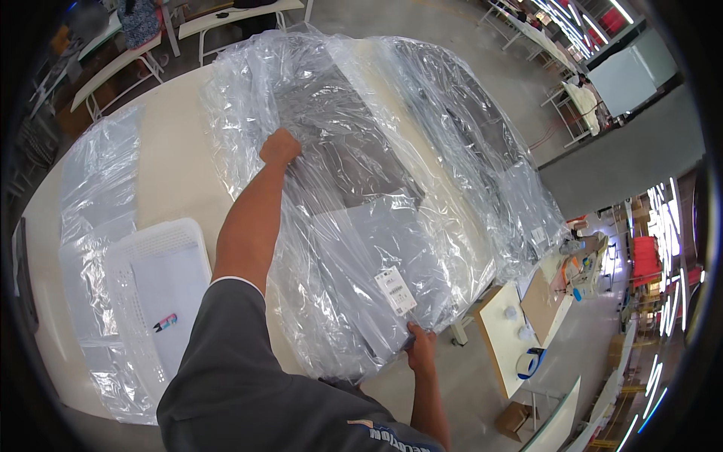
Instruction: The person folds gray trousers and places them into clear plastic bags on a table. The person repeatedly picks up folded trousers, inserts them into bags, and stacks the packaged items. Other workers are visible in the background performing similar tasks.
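A long clear plastic bag (380,233) lies across the pale table in front of me. Inside it shows dark grey fabric at the far part and a light grey panel nearer to me, with a white printed tag (395,291) on top. My left hand (281,148), arm stretched out, is closed in a fist on the bag's left side, bunching the film. Down at the near right corner, my right hand (422,348) grips the bag's edge, thumb on top; its other fingers are mostly hidden underneath.
Another plastic-bagged dark piece (482,128) lies to the right, and flat clear bags (98,196) to the left. A white basket (197,245) holds a small pink-and-blue tool (165,323). Beyond the right edge stands a side table (501,343) with a tape roll (529,364).
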`<state>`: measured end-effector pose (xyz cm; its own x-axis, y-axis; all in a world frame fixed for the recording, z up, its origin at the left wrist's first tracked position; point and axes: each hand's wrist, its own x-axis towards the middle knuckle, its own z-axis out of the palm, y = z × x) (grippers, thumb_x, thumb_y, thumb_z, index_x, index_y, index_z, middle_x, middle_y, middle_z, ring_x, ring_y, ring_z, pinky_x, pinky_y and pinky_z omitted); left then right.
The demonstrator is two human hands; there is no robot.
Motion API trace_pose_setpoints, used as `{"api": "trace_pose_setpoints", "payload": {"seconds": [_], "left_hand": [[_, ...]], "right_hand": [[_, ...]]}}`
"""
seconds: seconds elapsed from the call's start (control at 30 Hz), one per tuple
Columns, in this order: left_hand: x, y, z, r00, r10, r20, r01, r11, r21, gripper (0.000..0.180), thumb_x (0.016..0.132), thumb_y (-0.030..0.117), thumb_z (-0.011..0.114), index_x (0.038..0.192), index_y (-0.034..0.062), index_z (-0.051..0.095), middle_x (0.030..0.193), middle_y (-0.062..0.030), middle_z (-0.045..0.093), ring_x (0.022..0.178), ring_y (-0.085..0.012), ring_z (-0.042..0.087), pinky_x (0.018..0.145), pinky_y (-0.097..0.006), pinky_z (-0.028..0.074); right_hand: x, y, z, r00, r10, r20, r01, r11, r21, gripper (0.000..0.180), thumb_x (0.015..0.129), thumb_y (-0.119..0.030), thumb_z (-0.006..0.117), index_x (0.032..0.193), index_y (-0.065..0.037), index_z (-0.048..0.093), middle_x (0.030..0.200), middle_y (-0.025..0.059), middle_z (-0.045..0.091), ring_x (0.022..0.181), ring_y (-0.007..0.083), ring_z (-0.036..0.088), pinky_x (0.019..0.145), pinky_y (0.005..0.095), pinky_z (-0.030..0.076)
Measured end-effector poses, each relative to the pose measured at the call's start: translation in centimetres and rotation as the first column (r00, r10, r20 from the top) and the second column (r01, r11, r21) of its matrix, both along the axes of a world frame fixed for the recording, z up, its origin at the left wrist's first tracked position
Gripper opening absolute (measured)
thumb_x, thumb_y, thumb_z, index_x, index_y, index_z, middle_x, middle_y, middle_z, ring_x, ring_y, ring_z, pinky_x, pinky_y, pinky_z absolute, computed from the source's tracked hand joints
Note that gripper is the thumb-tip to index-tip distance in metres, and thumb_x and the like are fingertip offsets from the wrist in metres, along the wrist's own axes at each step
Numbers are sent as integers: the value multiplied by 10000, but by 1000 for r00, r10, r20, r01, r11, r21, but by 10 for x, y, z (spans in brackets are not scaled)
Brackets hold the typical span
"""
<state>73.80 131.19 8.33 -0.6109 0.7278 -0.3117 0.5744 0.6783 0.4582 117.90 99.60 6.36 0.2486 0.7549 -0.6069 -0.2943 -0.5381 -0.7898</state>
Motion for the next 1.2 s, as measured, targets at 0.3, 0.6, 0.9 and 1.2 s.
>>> {"api": "trace_pose_setpoints", "payload": {"seconds": [0.3,0.6,0.9,1.2], "left_hand": [[-38,-32,-17,987,115,114,-127,987,102,431,694,277,692,1051,38,678,1103,-172,684,1044,-345,658,836,-434,533],[-63,-62,-67,952,109,284,-211,909,358,270,695,215,728,636,-21,610,621,-141,613,486,-241,578,441,-376,424],[-74,-47,-46,999,-35,5,33,972,231,675,645,515,812,965,-44,610,938,-225,660,864,-289,681,697,-440,533],[-42,72,21,757,-302,-579,523,811,261,572,874,387,639,1376,175,466,1456,-129,413,1357,-341,378,1102,-563,288]], "right_hand": [[0,0,-3,981,94,170,-91,995,-30,347,827,-46,637,1157,44,576,967,96,662,808,209,665,635,319,554],[-8,-4,5,954,164,250,-147,985,-88,328,816,-88,673,1109,50,620,970,93,674,790,175,639,654,296,513],[-11,-18,2,927,130,352,-130,991,-23,279,803,-132,688,1022,34,645,820,28,644,649,116,585,543,268,456],[-10,-22,-5,941,59,334,-46,998,-46,213,785,-133,678,941,11,670,747,6,615,624,104,533,543,278,399]]}}
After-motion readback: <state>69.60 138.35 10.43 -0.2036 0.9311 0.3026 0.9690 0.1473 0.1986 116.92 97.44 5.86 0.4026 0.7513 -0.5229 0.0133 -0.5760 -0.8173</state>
